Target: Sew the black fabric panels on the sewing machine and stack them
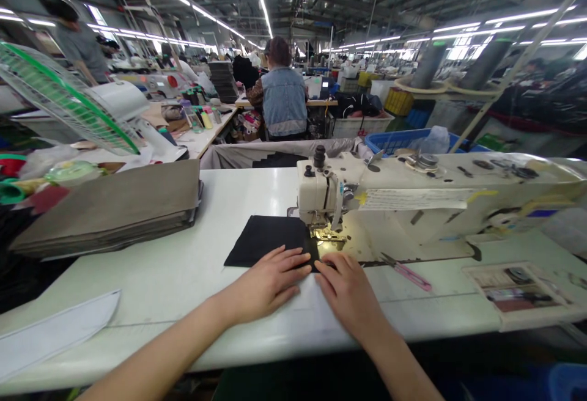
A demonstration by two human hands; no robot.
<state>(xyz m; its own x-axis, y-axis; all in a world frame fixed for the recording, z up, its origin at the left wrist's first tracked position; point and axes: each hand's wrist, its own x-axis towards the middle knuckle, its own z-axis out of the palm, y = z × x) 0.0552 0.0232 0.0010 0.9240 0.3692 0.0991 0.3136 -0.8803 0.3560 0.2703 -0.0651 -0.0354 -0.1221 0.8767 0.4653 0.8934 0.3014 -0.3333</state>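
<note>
A black fabric piece [266,236] lies on the pale table [178,285], its right edge beside the needle area of a cream sewing machine [389,175]. My left hand [270,279] rests on the lower right part of the fabric, palm down, fingers slightly apart and stretched toward the machine. Close by on the right, my right hand [346,285] has its fingers bent, with the fingertips at the fabric's right corner. Whether they pinch the cloth is hidden. A lamp lights the metal plate [331,237] under the needle.
Pink-handled scissors [413,275] and a tray of small tools [523,294] lie to the right. At left are stacked grey-brown panels [114,205], a white pattern piece [59,331] and a fan [73,101]. A person in a denim vest [284,101] sits ahead.
</note>
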